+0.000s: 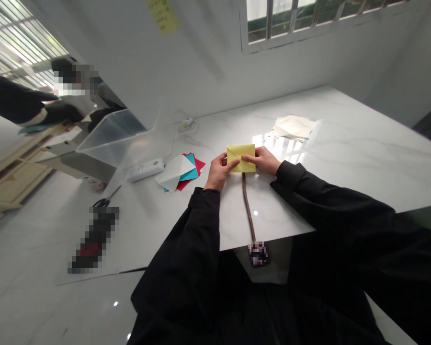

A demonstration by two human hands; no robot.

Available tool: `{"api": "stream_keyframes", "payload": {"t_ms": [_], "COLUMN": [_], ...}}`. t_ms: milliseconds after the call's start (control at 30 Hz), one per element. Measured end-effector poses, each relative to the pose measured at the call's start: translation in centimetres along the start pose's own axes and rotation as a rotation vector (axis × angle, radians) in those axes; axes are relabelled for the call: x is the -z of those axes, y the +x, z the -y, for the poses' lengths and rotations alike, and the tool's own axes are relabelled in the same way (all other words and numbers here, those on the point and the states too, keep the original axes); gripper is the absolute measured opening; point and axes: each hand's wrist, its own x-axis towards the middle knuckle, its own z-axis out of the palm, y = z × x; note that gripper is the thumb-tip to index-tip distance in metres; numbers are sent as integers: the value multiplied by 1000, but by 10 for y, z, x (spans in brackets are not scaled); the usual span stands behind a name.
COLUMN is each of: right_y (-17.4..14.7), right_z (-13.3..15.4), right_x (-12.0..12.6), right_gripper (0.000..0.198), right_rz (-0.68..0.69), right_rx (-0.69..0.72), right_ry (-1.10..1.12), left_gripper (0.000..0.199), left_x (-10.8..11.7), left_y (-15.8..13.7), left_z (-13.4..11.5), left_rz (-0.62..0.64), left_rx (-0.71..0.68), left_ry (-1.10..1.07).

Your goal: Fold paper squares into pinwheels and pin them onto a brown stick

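Observation:
A yellow folded paper, shaped like a small envelope with creases meeting near its middle, is held up over the white table. My left hand grips its left side, thumb on the front and fingers behind. From the right, my right hand pinches it too, its thumb pressed flat near the centre. Below the paper a brown cord or strap runs down past the table edge to a blurred dark item. To the left of my left hand lie overlapping white, blue and red paper sheets.
Cream sheets lie at the back right. Leftward are a white power strip, black scissors, a pixelated dark item and a clear plastic bin. The white table meets a wall behind. Another person is at far left.

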Motion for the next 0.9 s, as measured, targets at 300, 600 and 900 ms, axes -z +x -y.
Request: {"api": "stream_keyframes", "payload": {"t_ms": [300, 600, 900], "right_y": [-1, -4, 14], "right_z": [-3, 6, -11], "right_x": [-1, -1, 78], "right_gripper": [54, 55, 36], "right_rz": [17, 19, -700], "right_rx": [32, 46, 114], "right_ry": [-21, -96, -496], "left_gripper": [61, 61, 60], "left_x": [-1, -1, 4], "left_y": [-3, -2, -2], "left_z": [-3, -5, 0], "left_rz": [-30, -116, -169], "left_rx": [10, 9, 29], "left_ry": [80, 15, -137]}}
